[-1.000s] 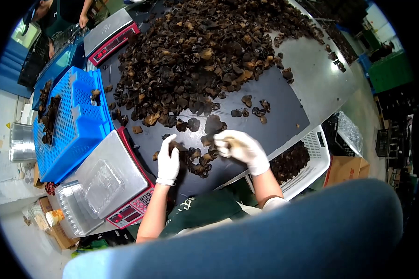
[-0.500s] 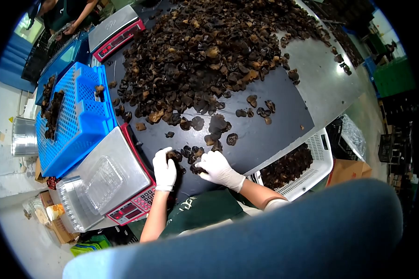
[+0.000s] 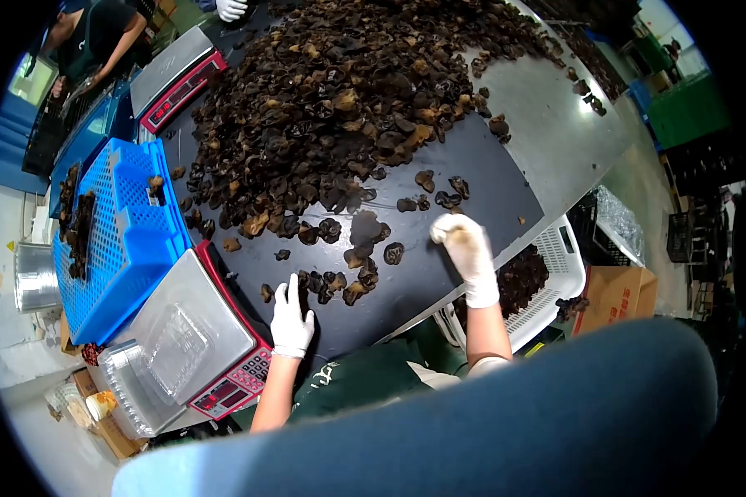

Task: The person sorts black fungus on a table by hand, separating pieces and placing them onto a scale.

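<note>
My left hand [image 3: 291, 323], in a white glove, has its fingers spread on the dark work surface. Its fingertips are beside a small row of black fungus pieces [image 3: 330, 284], which look like wood ear. My right hand [image 3: 470, 248], also gloved and slightly blurred, is raised over the surface's right part, near a white basket. Its fingers are curled closed, and whatever is in them is hidden. Loose fungus pieces [image 3: 393, 253] lie between my hands and a large fungus heap [image 3: 323, 116] beyond.
A red-and-silver scale [image 3: 195, 331] with a clear plastic tray on it stands left. Behind it are a blue crate [image 3: 124, 232] and a second scale [image 3: 174, 79]. The white basket [image 3: 565, 265] holds fungus. Another person's gloved hand [image 3: 230, 10] shows at the top.
My right hand has left the small row of fungus and moved right and up, towards the basket side. My left hand's fingers have spread. A dark clump now shows by the cardboard box. The view has shifted.
</note>
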`<act>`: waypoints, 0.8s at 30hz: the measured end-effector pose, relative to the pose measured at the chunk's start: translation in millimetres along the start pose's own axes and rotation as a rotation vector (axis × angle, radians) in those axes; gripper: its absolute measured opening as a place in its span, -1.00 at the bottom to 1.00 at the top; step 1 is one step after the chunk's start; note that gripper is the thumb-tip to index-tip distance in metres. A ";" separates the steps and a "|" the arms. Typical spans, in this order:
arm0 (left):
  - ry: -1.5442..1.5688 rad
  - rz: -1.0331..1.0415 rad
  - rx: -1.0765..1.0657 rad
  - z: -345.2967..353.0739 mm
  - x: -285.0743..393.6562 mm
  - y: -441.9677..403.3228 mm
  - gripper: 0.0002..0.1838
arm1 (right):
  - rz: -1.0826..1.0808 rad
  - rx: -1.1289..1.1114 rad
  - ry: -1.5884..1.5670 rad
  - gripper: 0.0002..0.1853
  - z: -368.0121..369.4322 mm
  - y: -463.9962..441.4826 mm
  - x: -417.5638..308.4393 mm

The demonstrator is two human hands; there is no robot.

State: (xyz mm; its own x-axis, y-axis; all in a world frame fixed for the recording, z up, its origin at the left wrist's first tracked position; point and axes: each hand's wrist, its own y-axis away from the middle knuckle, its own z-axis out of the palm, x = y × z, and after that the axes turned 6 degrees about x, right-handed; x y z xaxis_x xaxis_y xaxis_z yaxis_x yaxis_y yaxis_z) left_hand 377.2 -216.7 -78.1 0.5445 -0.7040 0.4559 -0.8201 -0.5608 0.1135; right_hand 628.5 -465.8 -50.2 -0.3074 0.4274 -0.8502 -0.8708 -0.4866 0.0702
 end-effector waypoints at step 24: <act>0.079 0.658 0.163 33.8 20.2 -106.7 -0.48 | -0.757 0.278 1.636 -0.58 32.1 -56.8 92.7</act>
State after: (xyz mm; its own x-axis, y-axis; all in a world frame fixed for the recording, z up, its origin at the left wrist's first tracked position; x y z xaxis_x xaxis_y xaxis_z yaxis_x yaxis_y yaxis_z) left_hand 481.7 -185.8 -110.8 -0.0775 -0.8907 0.4480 -0.9357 -0.0902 -0.3411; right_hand 637.1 -374.1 -116.2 0.6326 -0.7043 -0.3222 -0.7121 -0.3654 -0.5995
